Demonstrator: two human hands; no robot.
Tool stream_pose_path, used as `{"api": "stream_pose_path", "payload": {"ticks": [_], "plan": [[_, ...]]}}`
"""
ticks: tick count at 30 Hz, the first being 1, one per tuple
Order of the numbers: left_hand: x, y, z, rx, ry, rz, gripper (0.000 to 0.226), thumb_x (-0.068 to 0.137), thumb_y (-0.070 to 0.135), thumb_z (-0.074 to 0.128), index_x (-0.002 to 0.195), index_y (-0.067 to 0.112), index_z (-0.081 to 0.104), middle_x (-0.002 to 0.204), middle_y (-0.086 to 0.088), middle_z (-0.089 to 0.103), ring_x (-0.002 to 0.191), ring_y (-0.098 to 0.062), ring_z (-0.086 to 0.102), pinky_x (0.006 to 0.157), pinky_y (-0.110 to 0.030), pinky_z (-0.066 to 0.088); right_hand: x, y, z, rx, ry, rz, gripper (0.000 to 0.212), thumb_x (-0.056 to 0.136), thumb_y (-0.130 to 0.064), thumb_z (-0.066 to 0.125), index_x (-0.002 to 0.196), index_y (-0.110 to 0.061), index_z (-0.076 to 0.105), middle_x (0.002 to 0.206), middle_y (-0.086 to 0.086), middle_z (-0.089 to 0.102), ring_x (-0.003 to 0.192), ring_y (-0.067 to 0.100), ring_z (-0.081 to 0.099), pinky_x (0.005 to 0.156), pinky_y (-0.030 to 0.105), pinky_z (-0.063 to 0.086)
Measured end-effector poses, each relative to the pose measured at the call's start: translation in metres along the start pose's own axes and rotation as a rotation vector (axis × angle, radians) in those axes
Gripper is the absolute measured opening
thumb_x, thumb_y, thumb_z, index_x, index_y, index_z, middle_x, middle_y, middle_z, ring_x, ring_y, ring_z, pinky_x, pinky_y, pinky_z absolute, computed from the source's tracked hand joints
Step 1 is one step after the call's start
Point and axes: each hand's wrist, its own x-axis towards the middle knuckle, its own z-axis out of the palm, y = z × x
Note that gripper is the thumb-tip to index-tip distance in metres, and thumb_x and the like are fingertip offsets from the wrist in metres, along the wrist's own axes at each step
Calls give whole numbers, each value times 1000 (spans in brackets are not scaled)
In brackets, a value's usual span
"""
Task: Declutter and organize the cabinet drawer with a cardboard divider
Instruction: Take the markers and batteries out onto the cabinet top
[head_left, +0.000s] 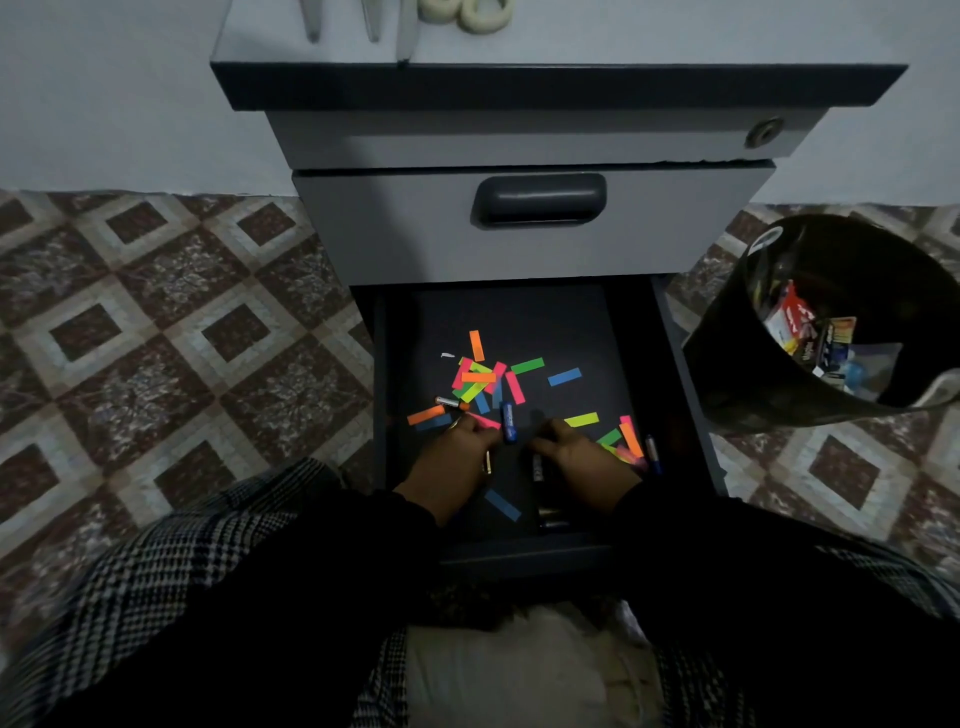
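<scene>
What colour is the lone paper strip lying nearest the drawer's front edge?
Blue. The paper strip lies between the two wrists, clearest in the head view.

Home office corner: grey drawer cabinet (530, 228), patterned floor tiles (171, 332), wastebasket (727, 358).

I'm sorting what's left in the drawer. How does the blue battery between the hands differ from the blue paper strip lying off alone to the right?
The blue battery is a dark, rounded cylinder; the blue paper strip is flat and lighter blue. The battery lies near the left hand, pointing roughly front to back; the strip lies farther back, slanted nearly crosswise. Both lie loose on the drawer floor.
</scene>
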Motion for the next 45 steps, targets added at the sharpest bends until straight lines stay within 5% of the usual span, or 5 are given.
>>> {"api": "stream_pose_path", "payload": {"ticks": [9,16,24,38,45], "plan": [[-2,-4,-5,45,-8,69,44,89,19,59,132,18,48,140,-7,41,128,-22,42,106,-33,38,-2,1,-7,10,-34,13,50,96,-21,47,143,-19,31,150,9,21,132,22,36,111,29,29],[-9,11,-39,-4,12,103,33,84,23,63,116,17,56,117,-3,49,105,-20,54,86,-29,45,-22,0,-41,42,-6,2,55,87,-20,61,138,-20,41,147,7,27,128,26,42,106,28,34],[-40,34,-108,25,114,154,45,78,20,71,121,18,58,120,-5,50,106,-25,54,89,-33,44,-62,-15,-122,-51,63,-7,51,82,-17,66,130,-16,50,126,9,40,107,26,55,92,27,41],[-58,69,-241,-23,382,223,39,71,20,78,107,18,66,108,-5,58,99,-19,56,83,-25,42,-106,-35,-280,-64,297,-21,47,76,-17,75,120,-19,59,117,8,51,101,23,57,75,17,35],[-44,74,-284,-15,443,268,40,74,17,76,111,17,63,109,-7,57,94,-20,56,77,-24,40,-78,-44,-339,-74,356,-33,44,77,-14,72,119,-18,59,119,9,52,102,24,55,79,20,34]]}}
